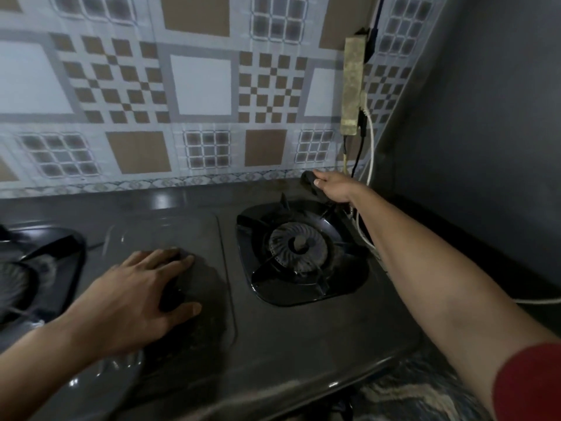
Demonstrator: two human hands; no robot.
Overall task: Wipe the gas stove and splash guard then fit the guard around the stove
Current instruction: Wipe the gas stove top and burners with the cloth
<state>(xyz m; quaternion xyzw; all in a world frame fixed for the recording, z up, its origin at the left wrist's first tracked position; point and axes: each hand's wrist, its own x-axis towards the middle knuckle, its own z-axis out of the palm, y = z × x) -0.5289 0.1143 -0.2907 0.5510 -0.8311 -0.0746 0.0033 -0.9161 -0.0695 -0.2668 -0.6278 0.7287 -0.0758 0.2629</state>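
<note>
Hands at gas stove [273, 338]
Left hand [136, 299] flat on dull grey top; right hand [334, 187] grips dark cloth [307, 178] behind burner [297, 245].

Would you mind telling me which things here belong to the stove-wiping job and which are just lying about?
Job: stove; right burner; dark cloth, gripped by the right hand; left hand, resting flat on the stove.
Lying about: power strip; white cable; patterned panel behind, which may be the guard, cannot tell.
</note>
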